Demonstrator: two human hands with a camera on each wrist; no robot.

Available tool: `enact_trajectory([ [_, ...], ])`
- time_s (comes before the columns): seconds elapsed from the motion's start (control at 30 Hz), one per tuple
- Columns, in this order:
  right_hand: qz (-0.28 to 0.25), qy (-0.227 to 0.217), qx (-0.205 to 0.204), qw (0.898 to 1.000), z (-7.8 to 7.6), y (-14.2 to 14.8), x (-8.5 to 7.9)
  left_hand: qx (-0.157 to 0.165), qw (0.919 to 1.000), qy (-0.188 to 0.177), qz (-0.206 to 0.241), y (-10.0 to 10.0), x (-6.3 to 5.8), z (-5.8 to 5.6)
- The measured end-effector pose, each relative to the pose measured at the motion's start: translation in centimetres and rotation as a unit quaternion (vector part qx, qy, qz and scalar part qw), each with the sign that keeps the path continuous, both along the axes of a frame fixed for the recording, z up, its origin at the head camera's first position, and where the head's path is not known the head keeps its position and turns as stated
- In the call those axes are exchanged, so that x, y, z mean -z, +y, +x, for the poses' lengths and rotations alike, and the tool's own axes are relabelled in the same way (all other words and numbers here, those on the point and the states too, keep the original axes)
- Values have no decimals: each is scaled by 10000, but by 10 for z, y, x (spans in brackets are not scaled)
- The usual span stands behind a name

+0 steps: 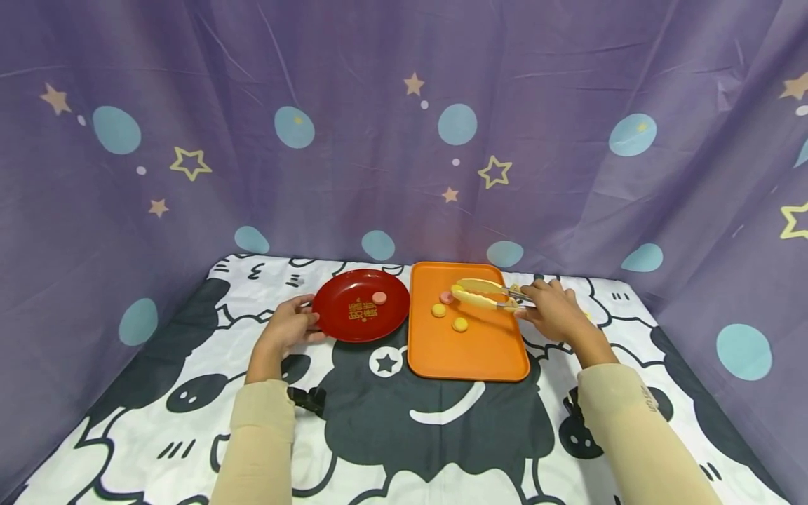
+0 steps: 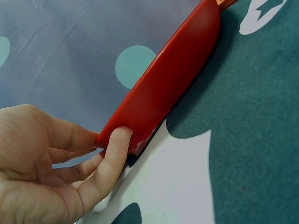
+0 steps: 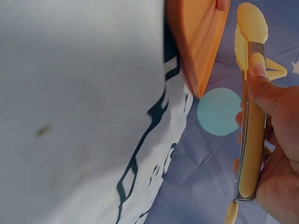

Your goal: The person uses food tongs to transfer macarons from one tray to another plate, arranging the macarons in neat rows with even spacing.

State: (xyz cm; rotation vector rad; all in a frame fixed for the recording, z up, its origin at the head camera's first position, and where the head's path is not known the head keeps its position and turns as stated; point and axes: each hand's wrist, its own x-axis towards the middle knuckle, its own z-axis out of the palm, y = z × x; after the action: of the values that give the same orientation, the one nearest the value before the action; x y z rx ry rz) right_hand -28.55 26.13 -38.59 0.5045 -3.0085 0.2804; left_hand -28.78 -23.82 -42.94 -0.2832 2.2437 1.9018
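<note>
My left hand (image 1: 292,324) grips the left rim of a round red plate (image 1: 331,319), a finger and thumb on its edge and outer wall in the left wrist view. A pink disc-shaped piece (image 1: 379,298) lies on the plate, near gold lettering. In my right hand (image 1: 555,312) are yellow-tipped metal tongs (image 3: 254,126), pointing left over an orange tray (image 1: 467,358). Between or just behind the tong tips, a yellow piece (image 1: 456,288) partly shows. Close by on the tray are a pink piece (image 1: 446,297) and two more yellow pieces, one (image 1: 438,310) left of the other (image 1: 460,325).
A black-and-white cartoon cloth (image 1: 372,484) covers the table beneath plate and tray. Behind it hangs a purple curtain (image 1: 353,189) with stars and blue spots. The plate's right rim sits right at the tray's left edge.
</note>
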Motion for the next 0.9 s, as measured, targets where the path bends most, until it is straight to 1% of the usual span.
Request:
enact_trajectory([
  [0.2, -11, 131, -151, 9998, -2, -11, -6, 11, 10000, 15, 5, 0, 0, 0],
  [0.4, -125, 200, -212, 9995, -6, -24, -12, 18, 10000, 3, -26, 0, -2, 1],
  [0.57, -170, 151, -256, 9994, -9, -36, -14, 13, 10000, -46, 11, 0, -1, 1],
  [0.7, -109, 87, -283, 9995, -11, -45, -16, -14, 10000, -88, 0, 1, -1, 1],
  [0.9, -146, 168, -372, 9991, -14, -62, -21, -53, 10000, -38, -6, 1, -2, 0],
])
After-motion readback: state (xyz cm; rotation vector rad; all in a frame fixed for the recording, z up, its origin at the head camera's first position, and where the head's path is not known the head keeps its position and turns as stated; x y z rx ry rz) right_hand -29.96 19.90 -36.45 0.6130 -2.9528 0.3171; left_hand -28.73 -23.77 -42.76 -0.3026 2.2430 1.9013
